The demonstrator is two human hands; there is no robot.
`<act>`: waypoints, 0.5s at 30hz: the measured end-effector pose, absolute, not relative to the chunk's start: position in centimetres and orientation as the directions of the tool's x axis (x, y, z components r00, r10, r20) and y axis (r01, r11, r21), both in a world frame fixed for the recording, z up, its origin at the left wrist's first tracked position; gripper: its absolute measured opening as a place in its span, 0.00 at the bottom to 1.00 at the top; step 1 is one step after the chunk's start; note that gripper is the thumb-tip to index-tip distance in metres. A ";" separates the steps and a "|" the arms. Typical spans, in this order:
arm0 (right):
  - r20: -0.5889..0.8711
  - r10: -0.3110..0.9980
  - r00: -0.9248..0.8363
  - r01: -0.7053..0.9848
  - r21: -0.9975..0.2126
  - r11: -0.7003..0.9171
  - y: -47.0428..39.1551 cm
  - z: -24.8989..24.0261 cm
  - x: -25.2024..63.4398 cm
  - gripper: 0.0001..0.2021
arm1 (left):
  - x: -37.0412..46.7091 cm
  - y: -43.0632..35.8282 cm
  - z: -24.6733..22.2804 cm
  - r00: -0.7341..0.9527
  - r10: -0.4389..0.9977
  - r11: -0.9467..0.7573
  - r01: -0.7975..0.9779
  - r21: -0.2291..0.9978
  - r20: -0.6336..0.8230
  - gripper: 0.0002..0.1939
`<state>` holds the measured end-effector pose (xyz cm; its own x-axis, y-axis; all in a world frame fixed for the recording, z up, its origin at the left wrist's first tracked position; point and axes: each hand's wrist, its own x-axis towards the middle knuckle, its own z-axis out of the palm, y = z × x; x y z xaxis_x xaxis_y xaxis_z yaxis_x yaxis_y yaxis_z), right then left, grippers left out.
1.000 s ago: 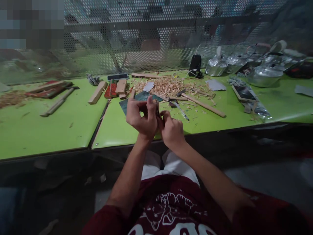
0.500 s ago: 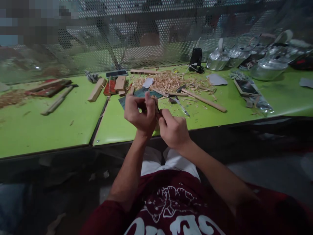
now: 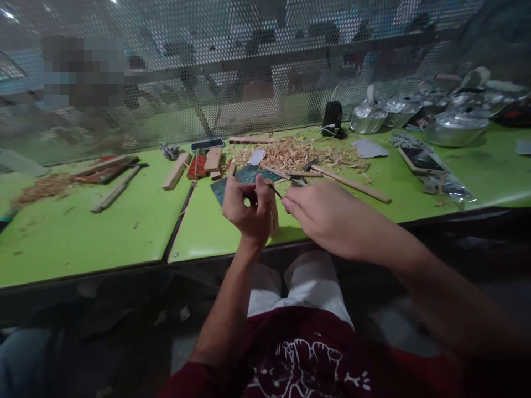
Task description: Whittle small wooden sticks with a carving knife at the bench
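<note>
My left hand [image 3: 251, 213] is closed, thumb up, around a pale piece of wood [image 3: 274, 218] whose lower end shows beneath the fingers at the table's front edge. Most of that wood is hidden by the hand. A thin dark carving tool [image 3: 276, 192] runs from beside my left thumb to the fingers of my right hand [image 3: 332, 218]. That right hand is closed on it, back turned up; the tool's exact kind is not clear. Behind my left hand lies a dark green sheet [image 3: 219, 190] on the green tabletop.
Curly wood shavings [image 3: 286, 155] are heaped behind my hands. A hammer [image 3: 352, 184] lies to the right, wooden blocks [image 3: 176, 171] to the left. Farther right are a phone [image 3: 422, 159] and shiny metal kettles [image 3: 456, 124]. A perforated metal screen [image 3: 249, 66] closes off the back.
My right hand has moved right and slightly up, away from my left, with its forearm swung outward. More of the thin tool and the wood shows. The whole view has shifted slightly.
</note>
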<state>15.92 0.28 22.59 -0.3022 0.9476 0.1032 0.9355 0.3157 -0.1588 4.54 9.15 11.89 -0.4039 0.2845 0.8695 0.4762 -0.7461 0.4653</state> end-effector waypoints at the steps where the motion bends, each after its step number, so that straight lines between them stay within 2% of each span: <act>1: 0.094 0.950 -0.298 0.939 -0.146 0.310 0.3 22.8 16.0 0.14 | 4.6 9.1 11.9 -0.399 0.285 -0.746 0.479 0.463 0.872 0.17; 6: 0.156 0.917 -0.368 0.921 -0.077 0.383 0.9 23.0 16.6 0.14 | 4.7 9.0 12.0 -0.380 0.269 -0.751 0.492 0.439 0.885 0.17; 10: 0.093 0.908 -0.409 0.910 -0.034 0.414 2.2 23.4 16.8 0.14 | 4.6 9.2 11.9 -0.368 0.242 -0.755 0.510 0.412 0.898 0.17; 15: 0.035 0.910 -0.412 0.906 -0.090 0.414 3.5 24.7 16.7 0.19 | 4.7 9.5 11.8 -0.355 0.220 -0.765 0.515 0.387 0.908 0.16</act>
<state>16.65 3.51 24.70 -0.4124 0.9103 0.0349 0.9059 0.4139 -0.0900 4.67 9.49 11.78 -0.3555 0.2200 0.9084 0.5150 -0.7650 0.3868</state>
